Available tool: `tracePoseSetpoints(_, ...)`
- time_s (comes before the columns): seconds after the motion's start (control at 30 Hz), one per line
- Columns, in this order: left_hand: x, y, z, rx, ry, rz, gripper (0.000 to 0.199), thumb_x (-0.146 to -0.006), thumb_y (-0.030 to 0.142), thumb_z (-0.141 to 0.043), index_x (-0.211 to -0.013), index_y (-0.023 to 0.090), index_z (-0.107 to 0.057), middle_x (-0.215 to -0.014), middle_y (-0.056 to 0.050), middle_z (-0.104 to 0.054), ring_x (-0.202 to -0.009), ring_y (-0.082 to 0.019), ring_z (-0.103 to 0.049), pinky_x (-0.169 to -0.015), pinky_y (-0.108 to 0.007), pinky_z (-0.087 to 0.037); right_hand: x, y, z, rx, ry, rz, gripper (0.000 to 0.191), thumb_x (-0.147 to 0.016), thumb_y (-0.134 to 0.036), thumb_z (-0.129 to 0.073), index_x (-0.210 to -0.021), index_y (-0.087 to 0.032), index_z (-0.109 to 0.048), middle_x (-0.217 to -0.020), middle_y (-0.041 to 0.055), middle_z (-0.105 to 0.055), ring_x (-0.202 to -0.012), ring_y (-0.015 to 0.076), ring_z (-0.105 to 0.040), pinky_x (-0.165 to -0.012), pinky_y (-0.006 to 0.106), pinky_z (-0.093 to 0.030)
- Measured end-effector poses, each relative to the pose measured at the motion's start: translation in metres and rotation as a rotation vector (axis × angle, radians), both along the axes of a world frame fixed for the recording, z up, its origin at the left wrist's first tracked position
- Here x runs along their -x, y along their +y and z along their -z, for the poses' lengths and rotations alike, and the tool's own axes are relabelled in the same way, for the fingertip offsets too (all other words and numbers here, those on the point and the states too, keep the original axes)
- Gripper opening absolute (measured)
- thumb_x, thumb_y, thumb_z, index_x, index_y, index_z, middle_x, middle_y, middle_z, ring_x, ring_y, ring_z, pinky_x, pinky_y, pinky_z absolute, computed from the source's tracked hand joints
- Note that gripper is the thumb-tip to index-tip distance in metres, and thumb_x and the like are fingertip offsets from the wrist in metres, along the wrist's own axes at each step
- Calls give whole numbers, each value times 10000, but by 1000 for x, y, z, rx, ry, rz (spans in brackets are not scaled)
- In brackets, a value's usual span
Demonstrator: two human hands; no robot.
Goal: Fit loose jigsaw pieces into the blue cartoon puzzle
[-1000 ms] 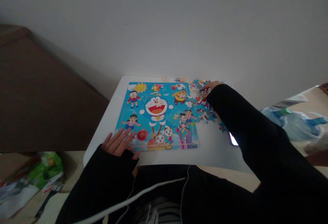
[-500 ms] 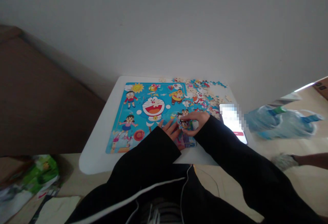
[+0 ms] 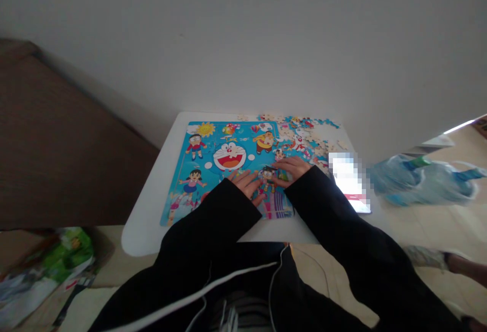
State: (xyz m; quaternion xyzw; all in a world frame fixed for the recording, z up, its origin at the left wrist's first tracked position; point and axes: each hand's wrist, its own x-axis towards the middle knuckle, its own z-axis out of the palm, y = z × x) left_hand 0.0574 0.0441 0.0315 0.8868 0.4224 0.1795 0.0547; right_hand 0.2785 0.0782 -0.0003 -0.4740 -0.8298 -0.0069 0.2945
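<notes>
A cartoon jigsaw puzzle (image 3: 178,170) with a blue background lies on a white table. Near its lower right, a joined clump of puzzle pieces (image 3: 268,178) showing a dark-haired figure sits between my hands. My right hand (image 3: 292,170) has thumb and fingers curved around the clump's right side, gripping its edge. Flat on the puzzle, just left of the clump, rests my left hand (image 3: 244,184), its fingers stretched out and touching the clump's left edge. My left sleeve covers part of the puzzle's lower edge.
Loose puzzle pieces (image 3: 321,144) are scattered at the table's back right. A phone (image 3: 349,182) with a lit screen lies right of my right forearm. Wrapped bottles (image 3: 426,180) stand beyond the table's right side, and a person's leg (image 3: 464,268) shows there. A wall (image 3: 258,43) rises behind the table.
The clump has been turned and lowered flat onto the puzzle. My right hand has moved slightly up with it, and my left hand has shifted left, uncovering the striped area below.
</notes>
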Motion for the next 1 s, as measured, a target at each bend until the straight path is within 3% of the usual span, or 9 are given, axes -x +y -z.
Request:
tracePoseSetpoints(0.17, -18, 4, 13, 24, 31, 5, 445, -853, 391, -487, -1190, 106, -542, -1253, -117, -540, -1153, -279, -503, -976, -461, -377, -8, -18, 0, -42, 9, 37, 160, -820, -279, -556, -827, -226, -707, -862, 35, -710, -815, 168, -638, -784, 320, -512)
tracePoseSetpoints(0.37, -19, 7, 26, -53, 28, 32, 479, -855, 458, -462, -1197, 134, -550, -1263, -113, -534, -1129, -300, -506, -938, -459, -387, 3, -26, -3, -89, 41, 85, 158, -810, -229, -573, -898, -206, -703, -932, 34, -703, -860, 181, -625, -827, 331, -515)
tracePoseSetpoints(0.77, -21, 5, 34, -75, 9, 41, 527, -834, 511, -467, -1261, 203, -498, -1294, -95, -509, -1151, -310, -468, -962, -481, -325, -4, -24, 6, -39, 75, 78, 151, -803, -226, -574, -869, -233, -710, -904, 50, -706, -836, 189, -641, -792, 358, -538)
tracePoseSetpoints(1.0, -20, 4, 34, -71, 3, 47, 483, -843, 498, -461, -1239, 227, -521, -1285, -78, -520, -1163, -307, -464, -975, -487, -321, 3, -27, 3, -116, 101, 85, 122, -785, -187, -581, -744, -216, -692, -834, 40, -714, -782, 170, -650, -750, 325, -556)
